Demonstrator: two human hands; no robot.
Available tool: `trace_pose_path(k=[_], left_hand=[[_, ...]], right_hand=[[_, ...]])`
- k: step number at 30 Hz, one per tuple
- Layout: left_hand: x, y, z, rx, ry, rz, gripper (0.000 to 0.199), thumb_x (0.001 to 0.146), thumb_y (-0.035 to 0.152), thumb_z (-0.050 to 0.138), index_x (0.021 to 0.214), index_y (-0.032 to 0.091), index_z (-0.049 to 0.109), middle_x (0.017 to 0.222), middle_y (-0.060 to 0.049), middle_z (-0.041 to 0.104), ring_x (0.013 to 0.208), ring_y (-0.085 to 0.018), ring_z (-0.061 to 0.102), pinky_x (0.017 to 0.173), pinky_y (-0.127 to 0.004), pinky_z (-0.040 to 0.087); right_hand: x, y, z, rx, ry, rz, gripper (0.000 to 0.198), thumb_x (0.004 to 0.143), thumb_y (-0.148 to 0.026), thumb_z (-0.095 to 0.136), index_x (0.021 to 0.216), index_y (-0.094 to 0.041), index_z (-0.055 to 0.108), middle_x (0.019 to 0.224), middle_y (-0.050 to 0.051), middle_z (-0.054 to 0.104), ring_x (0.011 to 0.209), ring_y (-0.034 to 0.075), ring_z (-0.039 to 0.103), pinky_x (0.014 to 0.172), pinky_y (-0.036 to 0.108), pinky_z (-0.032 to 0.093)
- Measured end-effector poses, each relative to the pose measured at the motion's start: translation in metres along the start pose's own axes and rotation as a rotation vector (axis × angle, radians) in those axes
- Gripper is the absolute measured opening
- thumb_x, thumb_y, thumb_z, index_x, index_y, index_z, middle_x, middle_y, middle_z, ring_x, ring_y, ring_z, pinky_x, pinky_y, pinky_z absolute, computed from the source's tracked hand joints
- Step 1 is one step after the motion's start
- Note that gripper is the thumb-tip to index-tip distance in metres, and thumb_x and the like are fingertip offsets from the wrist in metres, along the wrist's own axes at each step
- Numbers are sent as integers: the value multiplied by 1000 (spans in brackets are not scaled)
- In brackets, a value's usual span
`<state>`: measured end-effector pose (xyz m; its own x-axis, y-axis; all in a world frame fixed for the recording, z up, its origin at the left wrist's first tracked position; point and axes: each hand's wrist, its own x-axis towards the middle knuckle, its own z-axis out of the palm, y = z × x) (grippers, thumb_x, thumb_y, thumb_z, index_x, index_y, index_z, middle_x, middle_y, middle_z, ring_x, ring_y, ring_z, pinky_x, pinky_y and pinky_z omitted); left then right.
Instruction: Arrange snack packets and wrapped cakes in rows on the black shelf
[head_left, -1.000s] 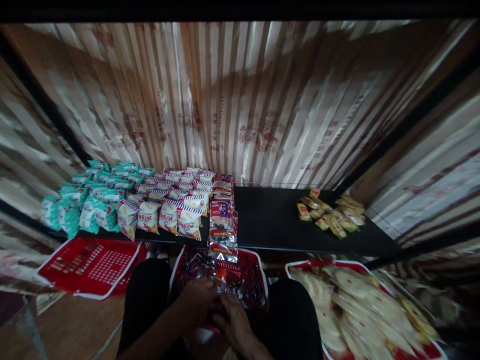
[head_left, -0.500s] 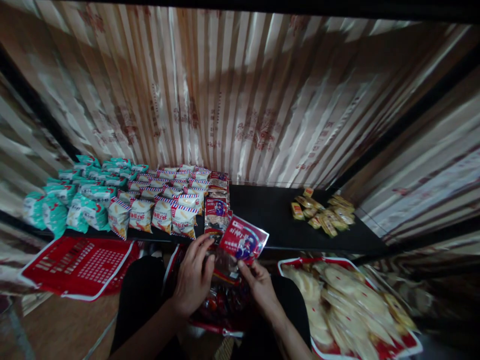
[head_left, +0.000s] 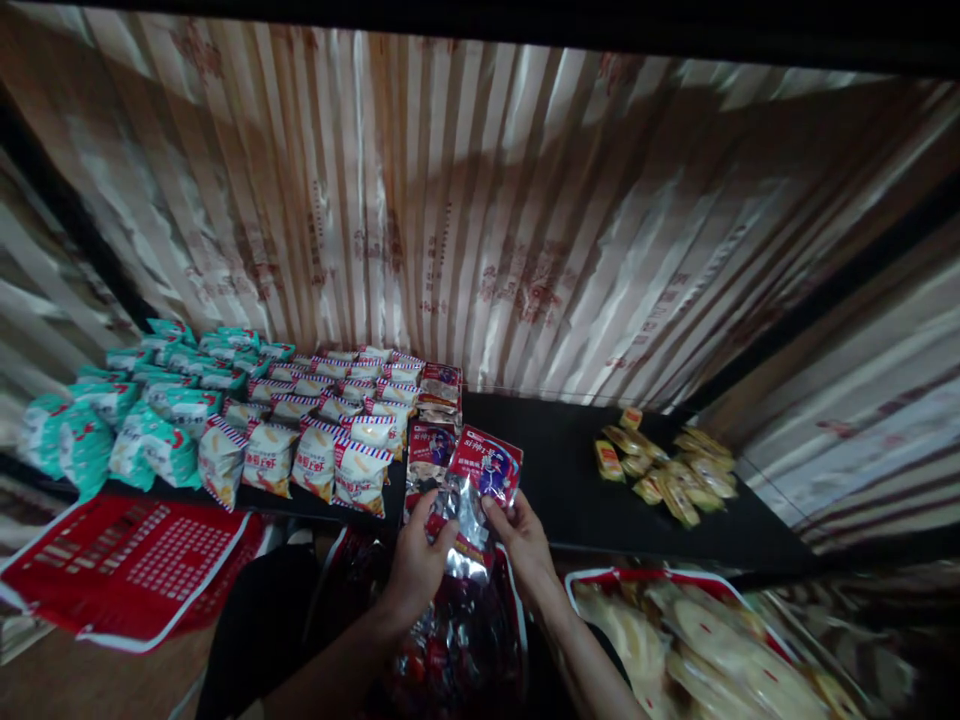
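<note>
A dark red snack packet (head_left: 487,462) with a clear, shiny lower part is held upright above the front edge of the black shelf (head_left: 559,450). My right hand (head_left: 525,545) pinches its right side, thumb in front. My left hand (head_left: 421,558) grips its lower left edge between thumb and fingers. Just behind it, similar red packets (head_left: 429,440) stand in a row on the shelf. Below my hands, between my knees, a red basket with a white rim (head_left: 520,625) contains more dark, shiny packets, seen dimly.
White snack bags (head_left: 315,458) and teal bags (head_left: 161,440) fill the shelf's left. Small yellow packets (head_left: 682,470) lie in a loose pile at right. A red basket (head_left: 161,560) sits low left; another basket (head_left: 637,576) at lower right carries pale, flat packs. A striped curtain (head_left: 480,220) hangs behind.
The packet has turned from tilted to nearly upright and come closer to the standing red row. My left hand, previously apart from its printed top, now grips its lower left. The view has shifted slightly.
</note>
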<state>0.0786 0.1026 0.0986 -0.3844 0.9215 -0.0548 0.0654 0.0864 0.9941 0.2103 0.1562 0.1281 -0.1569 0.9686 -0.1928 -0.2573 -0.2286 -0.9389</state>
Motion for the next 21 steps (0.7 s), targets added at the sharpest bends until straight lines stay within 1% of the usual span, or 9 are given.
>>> trace_pose_path(k=[3,6,8,10,13,18,21], left_hand=[[23,-3,11,26,120,62,49,77,22,56,126,17,49,124,-10,59,116,-22,54,102,-38,41],[40,-2,19,153,215,183,49,76,13,52,125,17,51,132,-12,50,124,-24,47,106,-39,38],[46,1,24,264,225,276,47,75,9,50,121,17,54,142,-12,38,133,-25,37,109,-40,35],[53,3,29,369,196,352,42,76,6,47,114,19,60,147,-8,32,139,-26,24,113,-42,30],[67,-1,36,468,150,410,40,78,3,42,109,18,62,145,-7,37,142,-25,15,114,-45,27],[98,-7,43,518,164,406,49,74,-1,42,117,17,57,143,-10,41,141,-25,18,113,-49,29],[114,-7,44,544,186,417,50,72,-2,41,118,13,55,142,-13,42,140,-26,21,114,-49,29]], right_hand=[[34,-1,6,-66,28,-66,50,59,-48,78,96,-22,57,74,0,70,63,18,63,60,29,49],[73,0,14,-111,52,-124,51,59,-47,76,97,-21,56,69,-2,67,60,16,61,59,27,49],[99,1,20,-134,41,-138,49,59,-45,75,97,-20,56,67,-2,66,59,15,60,58,26,48],[123,2,26,-156,17,-135,48,59,-43,74,97,-20,56,67,-2,66,59,15,61,58,27,48],[154,1,35,-216,3,-136,47,60,-40,71,101,-20,57,72,0,68,63,17,63,60,28,50],[193,4,42,-446,30,-209,49,68,-36,63,113,-20,56,77,2,70,69,18,66,64,29,51],[211,7,41,-661,107,-263,54,72,-37,60,123,-20,51,83,3,70,74,19,67,69,31,52]])
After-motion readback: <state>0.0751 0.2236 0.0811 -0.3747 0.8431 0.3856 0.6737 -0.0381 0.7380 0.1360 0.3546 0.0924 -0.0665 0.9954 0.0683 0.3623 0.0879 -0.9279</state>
